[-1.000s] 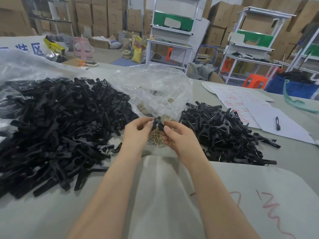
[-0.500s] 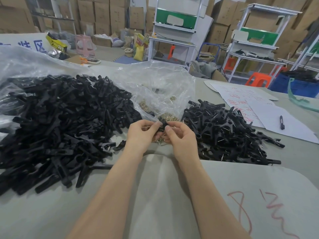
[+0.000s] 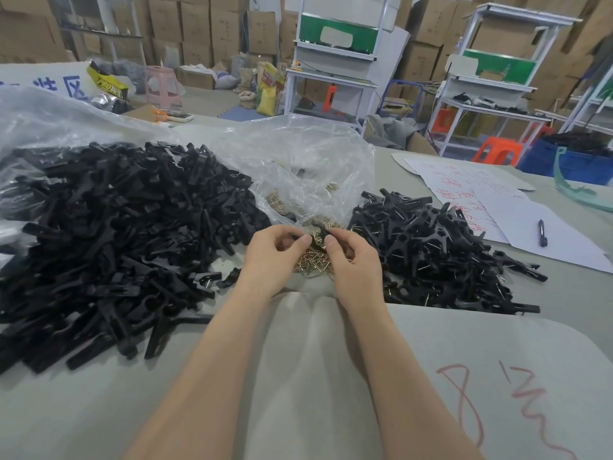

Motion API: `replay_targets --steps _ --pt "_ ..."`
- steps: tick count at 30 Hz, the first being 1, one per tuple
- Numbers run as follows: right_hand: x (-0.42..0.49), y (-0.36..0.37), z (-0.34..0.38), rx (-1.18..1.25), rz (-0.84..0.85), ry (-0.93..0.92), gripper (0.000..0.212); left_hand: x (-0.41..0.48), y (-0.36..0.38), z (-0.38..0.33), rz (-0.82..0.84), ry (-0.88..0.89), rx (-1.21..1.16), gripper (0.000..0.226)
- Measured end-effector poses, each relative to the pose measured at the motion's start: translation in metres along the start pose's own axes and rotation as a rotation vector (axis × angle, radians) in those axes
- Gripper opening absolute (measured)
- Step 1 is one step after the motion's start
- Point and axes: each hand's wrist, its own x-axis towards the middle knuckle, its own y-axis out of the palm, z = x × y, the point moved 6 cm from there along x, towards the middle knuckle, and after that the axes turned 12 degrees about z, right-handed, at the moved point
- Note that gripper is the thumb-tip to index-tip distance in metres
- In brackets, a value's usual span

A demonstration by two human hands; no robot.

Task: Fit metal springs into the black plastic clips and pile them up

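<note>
Left hand [image 3: 272, 257] and right hand [image 3: 353, 260], tight grip on black clip [image 3: 320, 231]

The grey surface [image 3: 199, 410] is seen carrying a loose heap of brass springs [image 3: 311, 262]. Left of the springs a large heap of black clip parts [image 3: 109, 234] is spread; right, a smaller pile of clips [image 3: 431, 247]; behind, a clear bag [image 3: 298, 161]; far right, white sheets [image 3: 481, 187].

The left forearm [image 3: 212, 360] at 7 o'clock and the right forearm [image 3: 398, 376] at 5 o'clock are bare. The left grip [image 3: 275, 257] and right grip [image 3: 355, 263] are bare too, with short, plain thumbnails [image 3: 306, 240].
</note>
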Motion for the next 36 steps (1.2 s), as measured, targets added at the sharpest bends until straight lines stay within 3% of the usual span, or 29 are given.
replay_targets --steps 4,9,18,29,36 --pt "0.0 0.002 0.003 0.047 0.069 -0.001 0.021 0.0 0.008 0.0 0.09 -0.009 0.019 0.006" --pt "0.0 0.003 0.002 0.139 0.097 0.024 0.019 0.0 0.009 0.007 0.102 -0.088 -0.306 0.007" --pt "-0.001 0.002 0.005 0.223 0.075 0.013 0.023 -0.002 0.011 0.004 0.106 -0.116 -0.207 0.004" --pt "-0.002 0.004 0.007 0.163 0.094 0.04 0.022 0.001 0.007 0.007 0.066 -0.083 -0.336 0.005" --pt "0.0 0.001 0.006 0.279 0.136 0.075 0.019 0.0 0.01 0.003 0.088 -0.085 -0.454 0.015"
